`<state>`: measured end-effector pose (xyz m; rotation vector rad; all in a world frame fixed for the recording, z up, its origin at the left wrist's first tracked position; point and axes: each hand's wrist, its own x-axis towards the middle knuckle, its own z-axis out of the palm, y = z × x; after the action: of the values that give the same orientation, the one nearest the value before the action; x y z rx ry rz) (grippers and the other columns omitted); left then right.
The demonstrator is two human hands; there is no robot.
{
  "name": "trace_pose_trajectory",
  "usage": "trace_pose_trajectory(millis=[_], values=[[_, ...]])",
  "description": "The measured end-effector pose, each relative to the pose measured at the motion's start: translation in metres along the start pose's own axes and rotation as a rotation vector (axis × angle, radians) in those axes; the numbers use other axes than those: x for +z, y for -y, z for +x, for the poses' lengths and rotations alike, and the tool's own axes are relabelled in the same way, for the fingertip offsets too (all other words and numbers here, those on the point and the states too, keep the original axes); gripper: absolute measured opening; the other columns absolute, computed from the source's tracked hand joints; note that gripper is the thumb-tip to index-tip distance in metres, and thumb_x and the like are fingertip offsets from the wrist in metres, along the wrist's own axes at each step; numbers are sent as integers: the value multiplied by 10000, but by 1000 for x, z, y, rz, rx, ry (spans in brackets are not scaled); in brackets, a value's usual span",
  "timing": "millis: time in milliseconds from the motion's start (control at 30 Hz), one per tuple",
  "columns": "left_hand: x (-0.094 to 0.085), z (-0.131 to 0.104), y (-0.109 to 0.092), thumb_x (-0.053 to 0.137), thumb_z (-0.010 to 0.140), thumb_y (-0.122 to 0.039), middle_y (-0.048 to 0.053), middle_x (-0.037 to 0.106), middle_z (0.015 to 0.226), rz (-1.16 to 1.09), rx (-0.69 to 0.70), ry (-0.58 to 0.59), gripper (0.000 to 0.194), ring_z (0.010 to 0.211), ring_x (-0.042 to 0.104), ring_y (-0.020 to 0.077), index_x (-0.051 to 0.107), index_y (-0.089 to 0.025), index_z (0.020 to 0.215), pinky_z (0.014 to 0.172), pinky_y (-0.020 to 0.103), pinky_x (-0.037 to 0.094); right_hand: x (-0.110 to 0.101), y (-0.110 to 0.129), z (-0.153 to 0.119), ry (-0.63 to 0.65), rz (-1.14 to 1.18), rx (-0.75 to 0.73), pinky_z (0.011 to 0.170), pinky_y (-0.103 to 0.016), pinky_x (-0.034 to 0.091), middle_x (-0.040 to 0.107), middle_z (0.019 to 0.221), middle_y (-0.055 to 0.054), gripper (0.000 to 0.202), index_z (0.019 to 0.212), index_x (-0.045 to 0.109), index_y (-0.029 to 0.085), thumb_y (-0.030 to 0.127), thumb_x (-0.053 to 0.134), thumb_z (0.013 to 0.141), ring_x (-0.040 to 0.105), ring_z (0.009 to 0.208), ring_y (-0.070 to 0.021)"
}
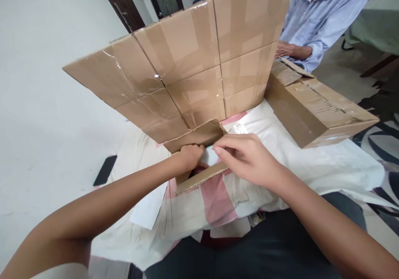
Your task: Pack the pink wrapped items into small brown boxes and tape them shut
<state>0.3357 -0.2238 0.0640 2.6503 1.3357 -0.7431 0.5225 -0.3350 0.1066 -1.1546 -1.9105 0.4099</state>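
Observation:
A small open cardboard box [201, 180] rests in front of me with its flaps raised. Reaching into it, my left hand [190, 156] has its fingers curled beside a pale, light-blue item [210, 157]; the box and the hand hide much of that item. My right hand [247, 156] is over the box's right side, thumb and fingers closed together close to the item's edge. Whether anything thin is pinched there cannot be made out. What the left fingers grip inside the box is also hidden.
Stacked taped cartons [193, 79] form a wall right behind the small box. A larger cardboard box [299, 108] lies to the right, near another person's hand [289, 50]. A black phone [105, 171] and white paper [149, 206] lie left on the checked cloth [218, 200].

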Motion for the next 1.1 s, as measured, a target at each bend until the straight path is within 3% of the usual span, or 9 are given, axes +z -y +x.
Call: trace_pose_trajectory(millis=[133, 200, 267, 333, 433, 667, 933, 1100], values=[[9, 1, 9, 678, 859, -284, 133, 759, 1114, -50, 44, -62, 220, 1012, 722, 317, 650, -187, 1055, 781, 353, 530, 19, -4, 48, 530, -317, 304, 609, -278, 390, 704, 793, -94, 262, 789, 690, 158, 195, 512, 978, 639, 720, -189], [10, -3, 14, 709, 838, -364, 106, 761, 1063, -84, 77, -113, 231, 988, 716, 310, 635, -206, 990, 747, 341, 506, 29, -14, 63, 781, -476, 401, 633, -300, 421, 725, 872, -152, 203, 824, 719, 131, 164, 555, 941, 677, 776, -236], [11, -9, 20, 680, 860, -480, 65, 756, 1014, -129, 116, -151, 270, 950, 708, 279, 606, -228, 919, 708, 322, 472, 34, -20, 67, 906, -524, 393, 680, -316, 452, 737, 969, -175, 170, 935, 740, 117, 130, 570, 925, 703, 844, -266], [11, -15, 25, 641, 879, -561, 19, 735, 918, -234, 175, -163, 337, 862, 686, 234, 559, -236, 847, 648, 304, 422, 37, -20, 65, 895, -511, 327, 734, -322, 469, 731, 1095, -178, 216, 1089, 723, 122, 124, 571, 935, 711, 951, -286], [12, -20, 32, 642, 886, -539, -25, 671, 807, -464, 274, -144, 350, 751, 617, 180, 501, -231, 796, 596, 291, 349, 39, -17, 57, 878, -536, 313, 742, -325, 471, 717, 1162, -188, 264, 1200, 673, 117, 162, 562, 965, 705, 1023, -307], [17, -17, 33, 626, 885, -497, -37, 603, 764, -626, 285, -106, 308, 706, 525, 155, 517, -223, 798, 597, 287, 319, 44, -32, 59, 940, -463, 297, 679, -300, 415, 737, 1051, -99, 172, 1066, 700, 189, 208, 578, 947, 690, 851, -239], [13, -18, 28, 617, 905, -410, -3, 663, 825, -516, 254, -82, 235, 751, 592, 175, 550, -210, 802, 622, 277, 399, 47, -36, 64, 943, -428, 343, 636, -269, 375, 745, 999, -46, 103, 987, 699, 203, 214, 651, 897, 673, 809, -193], [14, -27, 16, 490, 990, -324, 118, 726, 951, -347, 149, -130, 205, 815, 671, 267, 629, -175, 966, 643, 340, 431, 54, -30, 55, 867, -633, 244, 664, -295, 414, 753, 1056, -135, 193, 1095, 704, 133, 239, 612, 962, 718, 913, -255]])
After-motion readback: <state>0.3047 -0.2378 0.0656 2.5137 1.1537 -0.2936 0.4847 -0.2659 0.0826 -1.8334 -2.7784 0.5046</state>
